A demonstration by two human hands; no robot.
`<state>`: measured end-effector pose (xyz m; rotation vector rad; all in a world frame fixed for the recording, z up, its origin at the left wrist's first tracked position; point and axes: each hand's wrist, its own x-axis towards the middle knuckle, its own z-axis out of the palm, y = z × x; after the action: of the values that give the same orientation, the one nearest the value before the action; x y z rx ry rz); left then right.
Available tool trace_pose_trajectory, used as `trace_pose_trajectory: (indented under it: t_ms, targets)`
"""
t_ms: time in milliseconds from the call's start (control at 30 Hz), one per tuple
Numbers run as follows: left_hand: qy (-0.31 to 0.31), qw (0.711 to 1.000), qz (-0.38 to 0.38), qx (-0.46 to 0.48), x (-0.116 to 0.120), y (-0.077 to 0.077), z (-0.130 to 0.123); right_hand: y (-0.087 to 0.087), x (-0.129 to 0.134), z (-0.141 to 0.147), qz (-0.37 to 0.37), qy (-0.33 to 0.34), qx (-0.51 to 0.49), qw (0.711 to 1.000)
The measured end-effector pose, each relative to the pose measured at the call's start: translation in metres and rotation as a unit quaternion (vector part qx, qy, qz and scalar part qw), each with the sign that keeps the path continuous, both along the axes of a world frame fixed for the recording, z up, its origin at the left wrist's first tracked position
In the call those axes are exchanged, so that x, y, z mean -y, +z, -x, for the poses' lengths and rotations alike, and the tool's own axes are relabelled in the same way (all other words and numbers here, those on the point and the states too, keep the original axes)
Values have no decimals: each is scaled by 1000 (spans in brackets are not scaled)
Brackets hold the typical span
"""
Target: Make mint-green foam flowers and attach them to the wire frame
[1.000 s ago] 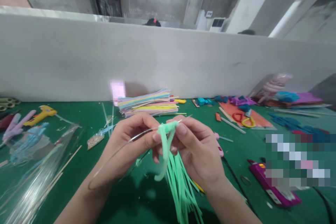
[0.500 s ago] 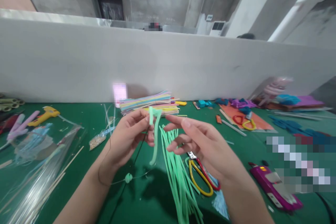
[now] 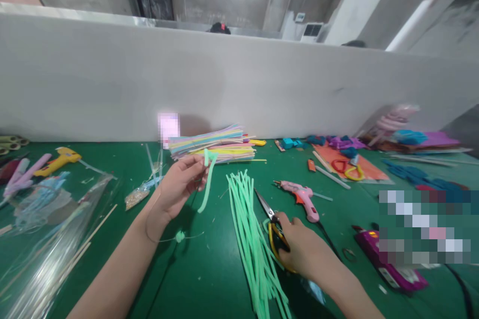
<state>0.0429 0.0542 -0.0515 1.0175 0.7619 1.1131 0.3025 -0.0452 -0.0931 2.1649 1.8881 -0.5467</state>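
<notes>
Between the thumb and fingers of my left hand (image 3: pixel 185 179) is a bent light green pipe cleaner (image 3: pixel 209 182), its long end hanging down. A thin wire loops round by my left wrist, with a small green tuft (image 3: pixel 180 236) on it. My right hand (image 3: pixel 303 241) is closed on the handles of the scissors (image 3: pixel 276 240), whose blades point away from me and to the left. Its fingertips are partly hidden. Just left of the scissors lies a bundle of green pipe cleaners (image 3: pixel 249 239) on the green table.
A pink glue gun (image 3: pixel 302 196) lies beyond my right hand, its cord running back beneath my arm. Pastel pipe cleaners (image 3: pixel 213 145) are stacked by the white partition (image 3: pixel 232 84). A yellow glue gun (image 3: pixel 60 160) and plastic-wrapped sticks lie left; a purple device (image 3: pixel 389 261) sits right.
My right hand has left the green pipe cleaner and moved down and right onto the scissors. The pink glue gun now shows. My left hand still holds the pipe cleaner, slightly further left.
</notes>
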Motion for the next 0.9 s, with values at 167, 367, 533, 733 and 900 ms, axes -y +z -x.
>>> trace_pose_trajectory:
  t_ms: [167,367,533,733,900]
  targets:
    - [-20,1000,-7,-4,8,6,-3,-16,-2,-22,-20,12,-95,995]
    - [-41,999,-18,-5,17,17,-4,-32,8,-46,-124,-153,-404,893]
    - [-31,999,-20,1,17,15,-4,-19,22,-41,-259,-165,-510,803]
    - [-21,1000,-14,1,15,13,-5,7,29,-26,-299,-57,-439,845]
    - [5,1000,-8,3,9,10,-4,26,20,-17,-424,42,-217,878]
